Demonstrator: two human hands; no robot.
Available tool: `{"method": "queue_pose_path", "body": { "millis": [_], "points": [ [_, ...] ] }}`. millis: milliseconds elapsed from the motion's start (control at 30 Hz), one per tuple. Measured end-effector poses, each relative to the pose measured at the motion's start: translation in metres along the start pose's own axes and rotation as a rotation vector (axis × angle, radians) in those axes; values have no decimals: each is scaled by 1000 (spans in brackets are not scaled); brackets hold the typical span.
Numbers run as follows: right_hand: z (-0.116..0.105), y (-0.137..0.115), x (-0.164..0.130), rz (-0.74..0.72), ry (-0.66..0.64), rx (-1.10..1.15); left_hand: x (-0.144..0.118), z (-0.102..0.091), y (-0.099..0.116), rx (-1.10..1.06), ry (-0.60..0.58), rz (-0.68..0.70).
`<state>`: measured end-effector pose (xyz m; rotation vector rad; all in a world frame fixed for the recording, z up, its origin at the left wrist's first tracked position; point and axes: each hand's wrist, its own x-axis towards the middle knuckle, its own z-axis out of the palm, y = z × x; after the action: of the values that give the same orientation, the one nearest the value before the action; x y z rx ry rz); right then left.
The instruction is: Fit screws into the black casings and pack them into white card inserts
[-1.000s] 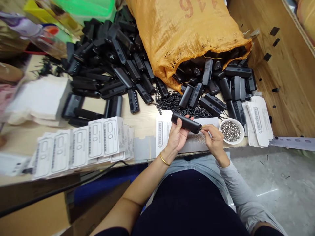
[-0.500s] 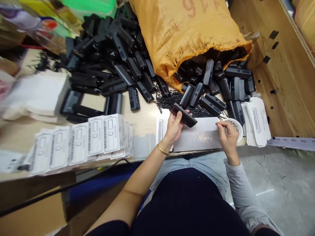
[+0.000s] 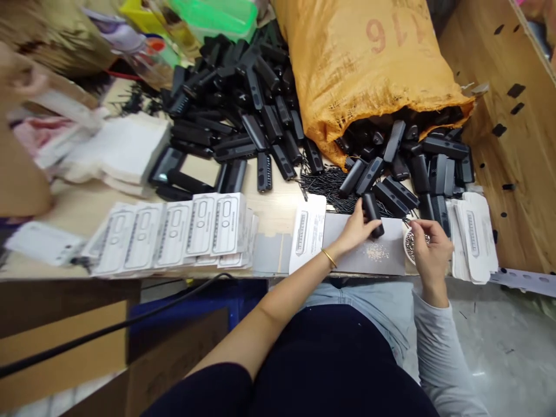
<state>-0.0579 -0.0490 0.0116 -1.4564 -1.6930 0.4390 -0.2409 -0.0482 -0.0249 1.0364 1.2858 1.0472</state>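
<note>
Near the table's front edge, left hand (image 3: 357, 227) fingers wrap a black plastic case (image 3: 372, 214): light, stiff, smooth; grip mid-body. Right hand (image 3: 430, 250) pinches into the screw bowl (image 3: 408, 246), contents unclear.

My left hand (image 3: 354, 230) grips a black plastic casing (image 3: 372, 213) standing on the grey sheet (image 3: 391, 260), right of centre — my right hand (image 3: 430, 250) pinches at the white bowl of screws (image 3: 408, 244) just beside it; the orange sack (image 3: 373, 69) spills more casings at upper right

Bright even light, blurred left edge
</note>
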Motion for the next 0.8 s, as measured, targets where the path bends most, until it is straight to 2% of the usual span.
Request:
{"method": "queue_pose_path", "body": {
  "millis": [67,133,167,200,300,367,400,500,600,667,733,800],
  "points": [
    [8,-13,3,-35,-52,21,-20,-13,8,111,-69,23],
    [29,-30,3,-102,-193,81,-48,-38,15,251,-52,79],
    [45,-39,2,-146,-300,103,-62,-53,16,354,-5,94],
    [63,-48,1,-194,-412,105,-74,-67,15,554,82,81],
    [122,-70,1,-359,-725,-107,-92,-99,0,1021,283,-167],
    [156,-79,6,-397,-818,-321,-93,-108,-12,1114,307,-319],
    [169,-82,11,-386,-843,-398,-91,-110,-17,1123,307,-352],
    [187,-84,30,-362,-909,-482,-87,-115,-22,1116,344,-338],
    [178,-82,46,-444,-979,-367,-84,-124,-13,970,415,-192],
    [162,-79,55,-495,-951,-187,-81,-129,-3,682,372,-57],
    [141,-75,63,-514,-848,21,-76,-128,7,254,147,-16],
    [120,-68,72,-516,-761,195,-72,-118,15,-198,-127,-78]
  ]
}}
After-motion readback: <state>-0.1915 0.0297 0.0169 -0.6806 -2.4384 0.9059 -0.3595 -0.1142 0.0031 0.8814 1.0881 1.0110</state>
